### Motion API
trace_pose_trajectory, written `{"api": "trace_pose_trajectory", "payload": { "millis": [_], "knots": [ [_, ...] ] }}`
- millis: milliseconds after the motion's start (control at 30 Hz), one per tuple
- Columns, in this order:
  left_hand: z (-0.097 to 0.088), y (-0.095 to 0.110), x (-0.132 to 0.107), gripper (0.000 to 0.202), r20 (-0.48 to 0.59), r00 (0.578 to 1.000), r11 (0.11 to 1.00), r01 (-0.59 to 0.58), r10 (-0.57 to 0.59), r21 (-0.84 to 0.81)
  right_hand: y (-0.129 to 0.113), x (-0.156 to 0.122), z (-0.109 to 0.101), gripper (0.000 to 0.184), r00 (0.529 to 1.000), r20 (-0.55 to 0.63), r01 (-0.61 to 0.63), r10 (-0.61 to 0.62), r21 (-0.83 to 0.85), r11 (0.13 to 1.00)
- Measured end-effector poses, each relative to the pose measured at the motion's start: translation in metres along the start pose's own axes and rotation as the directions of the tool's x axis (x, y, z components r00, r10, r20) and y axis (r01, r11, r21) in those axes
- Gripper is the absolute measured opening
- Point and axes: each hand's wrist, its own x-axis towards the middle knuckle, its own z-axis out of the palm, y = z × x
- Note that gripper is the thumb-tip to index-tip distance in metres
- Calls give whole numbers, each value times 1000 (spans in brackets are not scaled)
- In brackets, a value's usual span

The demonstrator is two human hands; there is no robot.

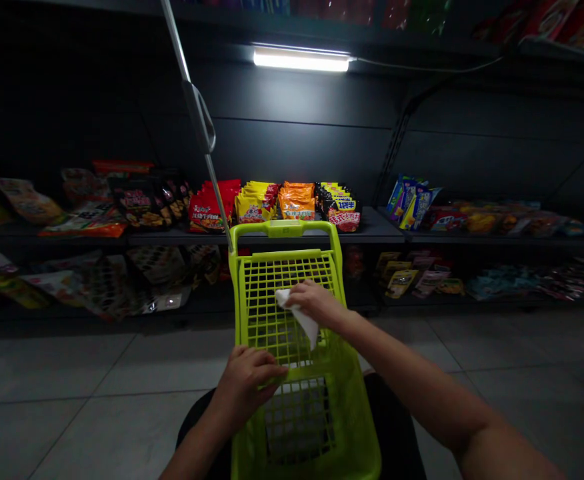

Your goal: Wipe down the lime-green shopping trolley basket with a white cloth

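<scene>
A lime-green plastic shopping basket with grid panels stands in front of me, between my knees. My right hand is closed on a white cloth or paper wipe, held against the upper grid panel; one corner of the wipe hangs down. Lower on the left, my left hand has its fingers curled over the crossbar below that panel. From the basket's top left corner rises a thin metal rod with a grey grip.
Behind the basket, a dark shelf carries red, yellow, orange and black snack packets. More bags lie on the lower shelf. A lit tube lamp hangs above. Grey floor tiles surround me.
</scene>
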Motion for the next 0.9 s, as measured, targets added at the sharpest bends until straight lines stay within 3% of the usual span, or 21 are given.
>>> {"api": "trace_pose_trajectory", "payload": {
  "millis": [67, 133, 233, 300, 400, 467, 500, 567, 633, 733, 800, 833, 900],
  "knots": [
    [-1, 2, -1, 23, 5, 1000, 1000, 7, -7, 0, 30, -20, -20, 28, 974, 10, -225, 226, -59, 973],
    [-1, 5, -1, 21, 9, 1000, 1000, 11, -11, -6, 42, -24, -30, 26, 918, -26, -396, 396, -145, 907],
    [1, 5, 1, 22, 24, 1000, 1000, 13, -13, -12, 16, 2, -17, 24, 884, -98, -468, 458, -206, 859],
    [2, 3, 3, 25, 48, 999, 1000, 21, -20, -7, -20, 31, 5, 26, 933, -103, -358, 345, -168, 918],
    [2, -2, 5, 30, 84, 996, 999, 33, -36, 27, -67, 57, 35, 28, 997, -79, -13, 8, -63, 998],
    [-1, -5, 5, 30, 101, 994, 997, 43, -49, 62, -73, 52, 42, 29, 986, -48, 158, -158, -14, 987],
    [-3, -6, 4, 29, 110, 992, 996, 49, -57, 77, -67, 43, 40, 28, 984, -26, 178, -178, -2, 984],
    [-7, -6, 4, 25, 119, 991, 994, 57, -67, 88, -39, 16, 26, 23, 997, 20, 78, -77, -22, 997],
    [-10, -6, 4, 22, 115, 991, 995, 60, -69, 77, -5, -14, 6, 20, 987, 26, -153, 156, -95, 984],
    [-9, -3, 8, 20, 106, 992, 995, 65, -73, 75, 18, -42, -12, 22, 885, -46, -462, 463, -194, 865],
    [-5, -2, 13, 20, 108, 991, 994, 63, -73, 92, 2, -42, -5, 25, 845, -79, -534, 530, -190, 824],
    [-4, -2, 17, 21, 115, 991, 992, 58, -71, 108, -13, -38, 4, 25, 855, -75, -518, 513, -167, 839],
    [-1, -3, 23, 21, 135, 988, 986, 57, -78, 156, -48, -27, 25, 24, 923, -33, -384, 383, -90, 919]
  ]
}}
